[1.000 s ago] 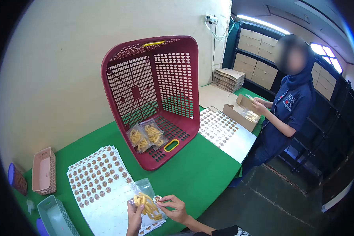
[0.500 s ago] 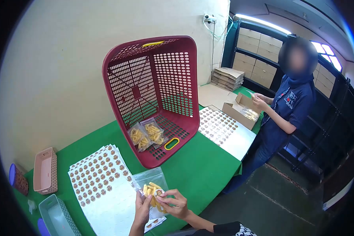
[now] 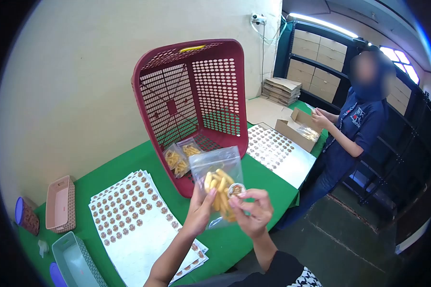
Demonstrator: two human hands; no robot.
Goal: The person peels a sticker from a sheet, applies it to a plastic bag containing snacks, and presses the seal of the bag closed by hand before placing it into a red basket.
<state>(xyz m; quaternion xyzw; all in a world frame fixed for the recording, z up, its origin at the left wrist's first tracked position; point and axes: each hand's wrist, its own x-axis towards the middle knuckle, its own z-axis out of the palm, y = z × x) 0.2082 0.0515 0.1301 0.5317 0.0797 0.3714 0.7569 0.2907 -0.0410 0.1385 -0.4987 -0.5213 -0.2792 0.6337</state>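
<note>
A clear zip bag (image 3: 216, 160) of yellow stick-shaped snacks is held up in front of the basket. My left hand (image 3: 199, 211) grips its left side, with the thumb across the front. At the bag's right side, the thumb and fingers of my right hand (image 3: 255, 210) pinch a round sticker (image 3: 236, 190), which overlaps the bag. Behind stands a maroon plastic basket (image 3: 244, 110) tipped on its side, with a few filled bags (image 3: 175, 159) lying inside. Sheets of round stickers (image 3: 129, 210) lie on the table to the left of my hands.
On the green table (image 3: 268, 191) stand a pink basket (image 3: 57, 210), a teal basket (image 3: 74, 263) and a purple-lidded jar (image 3: 26, 215) at left. At right are another sticker sheet (image 3: 297, 165) and a cardboard box (image 3: 292, 136). A person (image 3: 364, 119) stands beside it, handling a small bag.
Both my hands have lifted the bag up and to the right, and it now overlaps the basket's lower edge. The view has shifted slightly.
</note>
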